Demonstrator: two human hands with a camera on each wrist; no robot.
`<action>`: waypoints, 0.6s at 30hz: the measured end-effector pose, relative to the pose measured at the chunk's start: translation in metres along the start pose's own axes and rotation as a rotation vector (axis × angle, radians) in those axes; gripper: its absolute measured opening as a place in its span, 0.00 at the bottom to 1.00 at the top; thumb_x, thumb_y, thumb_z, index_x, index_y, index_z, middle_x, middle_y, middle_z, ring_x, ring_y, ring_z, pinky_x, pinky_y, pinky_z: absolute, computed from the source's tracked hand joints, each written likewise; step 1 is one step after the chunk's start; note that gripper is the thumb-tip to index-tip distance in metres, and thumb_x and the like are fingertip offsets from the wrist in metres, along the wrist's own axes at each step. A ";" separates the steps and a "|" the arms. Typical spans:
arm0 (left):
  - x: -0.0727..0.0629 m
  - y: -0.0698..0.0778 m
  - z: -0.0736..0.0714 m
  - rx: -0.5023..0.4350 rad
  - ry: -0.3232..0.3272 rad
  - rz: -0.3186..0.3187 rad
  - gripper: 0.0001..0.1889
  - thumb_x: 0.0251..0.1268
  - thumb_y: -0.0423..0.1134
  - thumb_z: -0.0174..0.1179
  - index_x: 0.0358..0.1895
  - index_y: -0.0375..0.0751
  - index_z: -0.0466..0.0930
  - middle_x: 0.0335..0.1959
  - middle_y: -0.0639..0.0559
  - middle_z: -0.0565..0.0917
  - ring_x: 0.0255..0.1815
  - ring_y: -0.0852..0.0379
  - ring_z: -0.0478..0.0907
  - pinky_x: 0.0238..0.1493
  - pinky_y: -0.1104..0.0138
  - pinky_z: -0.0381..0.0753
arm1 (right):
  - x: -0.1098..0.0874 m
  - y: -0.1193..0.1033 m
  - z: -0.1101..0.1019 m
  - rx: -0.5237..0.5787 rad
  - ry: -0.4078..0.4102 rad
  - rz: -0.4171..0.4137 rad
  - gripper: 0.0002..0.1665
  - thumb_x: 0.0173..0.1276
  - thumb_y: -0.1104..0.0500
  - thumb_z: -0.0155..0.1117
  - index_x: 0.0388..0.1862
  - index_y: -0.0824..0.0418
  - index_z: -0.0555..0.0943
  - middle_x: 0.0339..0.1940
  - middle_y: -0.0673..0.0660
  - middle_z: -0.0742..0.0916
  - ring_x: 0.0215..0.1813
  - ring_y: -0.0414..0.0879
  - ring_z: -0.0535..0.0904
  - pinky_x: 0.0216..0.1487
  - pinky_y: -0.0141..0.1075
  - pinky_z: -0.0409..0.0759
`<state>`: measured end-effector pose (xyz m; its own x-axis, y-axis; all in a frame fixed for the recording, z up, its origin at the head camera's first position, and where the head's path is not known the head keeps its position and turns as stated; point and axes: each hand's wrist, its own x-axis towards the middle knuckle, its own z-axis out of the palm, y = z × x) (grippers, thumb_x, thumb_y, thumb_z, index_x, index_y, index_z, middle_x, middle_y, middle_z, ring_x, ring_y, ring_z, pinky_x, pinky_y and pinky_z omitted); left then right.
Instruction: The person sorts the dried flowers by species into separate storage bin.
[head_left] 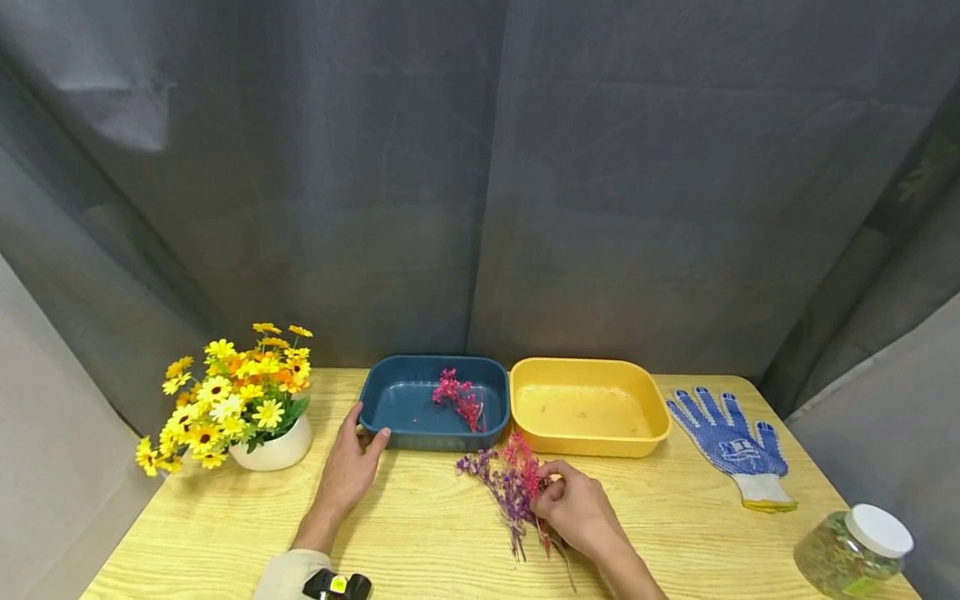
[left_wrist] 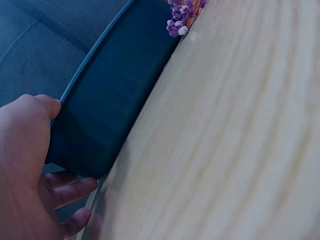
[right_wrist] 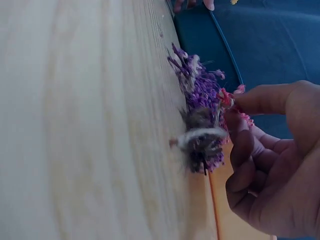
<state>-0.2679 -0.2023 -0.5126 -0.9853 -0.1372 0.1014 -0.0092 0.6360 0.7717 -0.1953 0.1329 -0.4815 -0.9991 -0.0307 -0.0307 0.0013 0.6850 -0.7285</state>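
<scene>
My left hand (head_left: 351,467) holds the near left corner of a dark blue plastic tray (head_left: 435,442); in the left wrist view one digit lies on the rim and the other fingers curl round the corner. Inside that tray lies a pink dried flower sprig (head_left: 456,393). My right hand (head_left: 579,507) pinches another pink dried flower sprig (head_left: 520,454) between thumb and forefinger, in front of the trays. Purple dried flowers (head_left: 510,493) lie on the table beside and under it, stems toward me. The right wrist view shows the purple flowers (right_wrist: 200,85) close to my fingertips.
A yellow tray (head_left: 585,446) with small bits inside adjoins the blue one. On the left stands a white pot (head_left: 277,448) of yellow flowers (head_left: 225,400). To the right are a blue-and-white glove (head_left: 738,442) and a white-lidded jar (head_left: 847,554). A grey curtain (head_left: 480,183) hangs behind.
</scene>
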 end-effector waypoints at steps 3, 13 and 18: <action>-0.001 0.000 0.000 0.003 -0.003 0.004 0.40 0.71 0.57 0.51 0.78 0.46 0.45 0.72 0.39 0.63 0.61 0.45 0.76 0.60 0.47 0.71 | 0.000 -0.002 -0.004 0.068 -0.006 0.023 0.24 0.56 0.61 0.70 0.53 0.57 0.79 0.23 0.45 0.84 0.22 0.40 0.77 0.32 0.36 0.74; 0.000 0.001 0.000 0.000 -0.004 -0.010 0.39 0.71 0.57 0.51 0.78 0.48 0.45 0.72 0.41 0.63 0.61 0.45 0.75 0.61 0.48 0.71 | 0.001 -0.004 -0.011 0.414 -0.084 0.043 0.22 0.58 0.63 0.69 0.53 0.59 0.78 0.28 0.54 0.82 0.24 0.43 0.73 0.25 0.32 0.71; 0.000 0.002 -0.001 0.000 -0.008 -0.005 0.39 0.71 0.57 0.51 0.78 0.47 0.44 0.73 0.40 0.62 0.62 0.45 0.75 0.61 0.48 0.71 | 0.002 -0.005 -0.011 0.510 -0.093 0.030 0.24 0.57 0.64 0.70 0.54 0.61 0.77 0.30 0.55 0.82 0.28 0.44 0.75 0.29 0.31 0.74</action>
<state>-0.2673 -0.2016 -0.5109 -0.9866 -0.1343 0.0923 -0.0142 0.6351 0.7723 -0.1981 0.1374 -0.4701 -0.9903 -0.0968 -0.0999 0.0735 0.2454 -0.9666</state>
